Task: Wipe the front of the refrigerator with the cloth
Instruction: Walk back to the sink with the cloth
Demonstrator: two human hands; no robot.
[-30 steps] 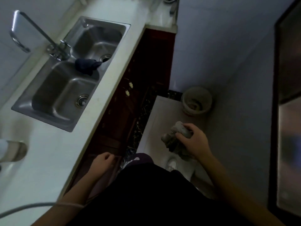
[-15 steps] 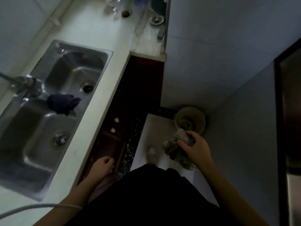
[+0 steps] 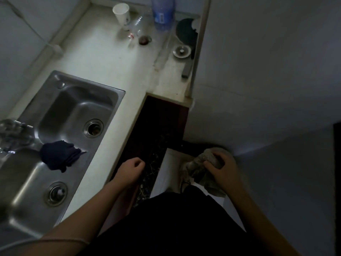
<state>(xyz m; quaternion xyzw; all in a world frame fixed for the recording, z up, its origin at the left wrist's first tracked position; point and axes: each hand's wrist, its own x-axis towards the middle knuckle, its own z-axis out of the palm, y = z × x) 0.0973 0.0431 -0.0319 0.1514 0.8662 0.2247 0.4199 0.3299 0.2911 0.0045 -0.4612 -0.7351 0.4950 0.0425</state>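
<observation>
1. Compared with half a second back, your view had swung up the counter (image 3: 103, 58), bringing in a paper cup (image 3: 121, 12), and your right hand (image 3: 224, 171) had moved the cloth (image 3: 198, 167) forward.
2. Right fingers were curled round the bunched cloth, low by the wall corner. Your left hand (image 3: 132, 169) was loosely curled and empty.
3. The cloth looked soft, light and floppy. I'd wad it flat under the palm and tuck in the tail.

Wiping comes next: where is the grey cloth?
Head view, lower right: the grey cloth is bunched in the right hand, right of the dark cabinet.
</observation>
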